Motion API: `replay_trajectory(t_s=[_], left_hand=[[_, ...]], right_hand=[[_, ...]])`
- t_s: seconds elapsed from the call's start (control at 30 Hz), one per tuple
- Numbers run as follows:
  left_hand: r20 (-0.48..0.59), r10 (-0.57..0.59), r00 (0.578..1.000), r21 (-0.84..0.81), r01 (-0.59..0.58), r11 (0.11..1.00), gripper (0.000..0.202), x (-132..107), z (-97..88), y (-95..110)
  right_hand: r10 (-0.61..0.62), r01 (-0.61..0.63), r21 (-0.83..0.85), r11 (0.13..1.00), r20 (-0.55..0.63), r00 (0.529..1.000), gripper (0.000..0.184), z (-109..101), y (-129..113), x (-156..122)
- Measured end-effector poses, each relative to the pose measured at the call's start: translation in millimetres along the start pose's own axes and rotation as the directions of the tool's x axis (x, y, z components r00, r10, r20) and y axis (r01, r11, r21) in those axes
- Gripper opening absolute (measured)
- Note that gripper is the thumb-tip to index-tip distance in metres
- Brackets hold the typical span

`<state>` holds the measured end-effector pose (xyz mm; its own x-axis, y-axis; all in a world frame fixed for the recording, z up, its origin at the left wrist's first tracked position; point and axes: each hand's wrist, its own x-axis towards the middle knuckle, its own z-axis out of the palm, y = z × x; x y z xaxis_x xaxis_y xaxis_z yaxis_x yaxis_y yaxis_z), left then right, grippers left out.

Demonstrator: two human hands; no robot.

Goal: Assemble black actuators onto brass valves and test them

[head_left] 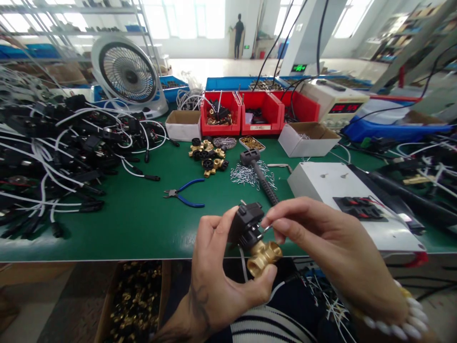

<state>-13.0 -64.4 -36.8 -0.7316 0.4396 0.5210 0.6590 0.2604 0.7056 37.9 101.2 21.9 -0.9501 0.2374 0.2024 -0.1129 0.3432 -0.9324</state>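
My left hand (221, 271) is closed round a brass valve with a black actuator housing (246, 221) on top. Its thumb presses on the brass body (262, 259), which hangs tilted near the table's front edge. A white cable (243, 264) runs down from the housing. Between thumb and forefinger, my right hand (321, 238) pinches a small metal clip (266, 229) against the joint of housing and brass body. The fingertips partly hide this clip. Beyond the hands, a dark hammer (262, 176) lies over a pile of wire clips (243, 174).
Blue-handled cutting pliers (185, 193) and brass fittings (210, 155) lie on the green table (143, 228). Cabled black units (71, 143) are heaped at left, before a fan (130, 71). Red bins (221, 128) stand behind. A grey switch box (321, 186) sits at right. A person (238, 35) stands far back.
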Motion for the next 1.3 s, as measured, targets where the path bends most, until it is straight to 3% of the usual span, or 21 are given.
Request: replay_trajectory(t_s=[0.3,0.73,0.9,1.07,1.13,1.17,1.23,1.3], left_hand=[[-0.036,0.105,0.994,0.069,-0.103,0.992,0.068,1,-1.4,3],[0.001,0.116,0.993,0.015,-0.116,0.993,0.076,0,-4.2,2],[0.082,0.072,0.994,-0.061,-0.067,0.996,0.074,3,-7.2,-10],[0.201,-0.025,0.979,-0.152,0.057,0.987,0.071,0,4.2,-31],[0.201,-0.044,0.979,-0.176,0.08,0.981,0.072,0,9.5,-36],[0.177,-0.05,0.983,-0.186,0.084,0.979,0.072,1,11.9,-38],[0.12,-0.078,0.99,-0.2,0.102,0.974,0.07,3,16.3,-41],[0.095,-0.117,0.989,-0.212,0.135,0.968,0.068,5,20.2,-45]], right_hand=[[-0.153,0.164,-0.232,0.959,0.064,0.986,0.015,5,-8,0],[-0.216,0.265,-0.255,0.93,0.203,0.955,0.017,1,-11,4],[-0.312,0.344,-0.307,0.887,0.15,0.938,0.018,12,-2,5],[-0.182,0.221,-0.268,0.938,0.162,0.97,0.016,16,23,5],[-0.134,0.174,-0.293,0.94,0.151,0.979,0.004,10,31,14],[-0.099,0.127,-0.353,0.927,0.098,0.99,0.008,7,35,21],[-0.013,-0.039,-0.534,0.845,-0.092,0.996,0.033,3,46,40],[0.061,-0.236,-0.671,0.703,-0.274,0.96,0.049,2,60,61]])
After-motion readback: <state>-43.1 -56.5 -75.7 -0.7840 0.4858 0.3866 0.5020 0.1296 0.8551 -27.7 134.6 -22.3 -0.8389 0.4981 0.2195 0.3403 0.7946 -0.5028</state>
